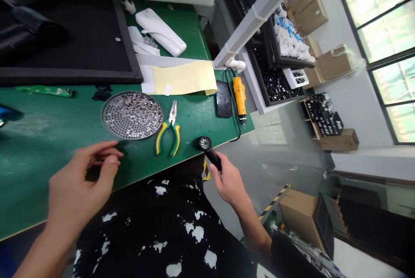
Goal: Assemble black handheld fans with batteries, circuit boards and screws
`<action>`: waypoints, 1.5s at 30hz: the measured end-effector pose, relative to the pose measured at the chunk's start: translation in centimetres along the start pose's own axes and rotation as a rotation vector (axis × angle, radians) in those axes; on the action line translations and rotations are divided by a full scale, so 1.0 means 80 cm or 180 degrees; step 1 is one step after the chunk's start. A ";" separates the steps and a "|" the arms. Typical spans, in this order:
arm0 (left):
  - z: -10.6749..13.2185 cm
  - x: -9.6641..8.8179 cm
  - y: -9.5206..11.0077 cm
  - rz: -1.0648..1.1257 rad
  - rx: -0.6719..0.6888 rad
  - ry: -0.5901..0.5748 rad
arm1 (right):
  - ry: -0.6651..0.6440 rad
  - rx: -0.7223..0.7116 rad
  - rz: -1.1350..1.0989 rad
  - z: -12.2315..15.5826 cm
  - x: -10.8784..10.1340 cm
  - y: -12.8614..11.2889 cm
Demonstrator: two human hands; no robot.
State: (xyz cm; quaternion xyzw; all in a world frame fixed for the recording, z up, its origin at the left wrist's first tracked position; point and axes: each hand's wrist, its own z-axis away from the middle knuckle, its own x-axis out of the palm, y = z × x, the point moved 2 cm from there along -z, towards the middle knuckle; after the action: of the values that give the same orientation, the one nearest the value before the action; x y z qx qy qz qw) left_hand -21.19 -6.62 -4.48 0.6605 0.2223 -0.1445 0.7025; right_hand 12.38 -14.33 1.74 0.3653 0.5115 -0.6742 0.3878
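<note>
My right hand [227, 178] is wrapped round the handle of a small black hot-air blower [207, 148], whose round fan end rests at the front edge of the green bench [39, 148]. My left hand [81, 178] hovers over the bench near its front edge with fingers curled and thumb meeting them; whether they pinch anything is unclear. Just beyond it lies a round perforated metal tray [132, 115] covered with small screws. Yellow-and-green handled pliers [169, 131] lie to the right of the tray.
A yellow sheet [184, 78], a black pad [223, 98] and an orange electric screwdriver [240, 96] lie at the bench's right end. A large black tray [65, 36] and white plastic parts [160, 31] sit behind. Shelves with bins and cardboard boxes stand to the right.
</note>
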 end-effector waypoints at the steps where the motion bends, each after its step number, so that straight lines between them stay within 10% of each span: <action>1: 0.000 0.000 0.002 -0.0143 0.0033 -0.0028 | 0.0240 -0.0096 -0.0043 0.001 -0.003 0.000; 4: 0.000 0.000 0.006 -0.0327 0.0136 -0.0044 | 0.0765 -0.0118 -0.0064 0.005 -0.004 0.003; 8: 0.000 -0.002 0.003 -0.0303 0.0154 -0.0042 | 0.0450 0.0075 0.0052 0.007 0.008 0.008; 11: 0.000 -0.002 0.002 -0.0273 0.0177 -0.0080 | 0.1242 0.0060 -0.0138 0.011 0.009 0.010; 15: -0.001 -0.003 0.003 -0.0312 0.0172 -0.0086 | 0.0765 0.0202 -0.0125 0.009 0.018 0.012; 19: -0.001 -0.001 0.005 -0.0278 0.0199 -0.0099 | 0.1523 0.0266 -0.0255 0.012 0.015 0.015; 23: -0.001 0.000 0.005 -0.0310 0.0229 -0.0085 | 0.0877 0.0185 -0.0190 0.011 0.026 0.016; 27: -0.001 -0.001 0.006 -0.0288 0.0218 -0.0150 | 0.1476 0.0235 -0.0209 0.010 0.022 0.019; 31: -0.001 -0.001 0.008 -0.0386 0.0242 -0.0205 | 0.0548 0.0482 -0.0486 -0.004 0.020 0.013; 36: -0.001 -0.001 0.008 -0.0385 0.0271 -0.0142 | 0.0219 0.0773 -0.3009 -0.023 0.029 -0.014; 45: -0.002 0.003 0.011 -0.0285 0.0440 -0.0233 | -0.0253 0.0093 -0.4185 -0.059 0.064 -0.076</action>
State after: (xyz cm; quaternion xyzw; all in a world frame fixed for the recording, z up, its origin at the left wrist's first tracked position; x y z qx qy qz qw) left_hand -20.55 -6.33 -3.82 0.6911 0.2152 -0.2148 0.6558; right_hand 5.19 -9.45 -1.36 -0.0433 0.6041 -0.7905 -0.0913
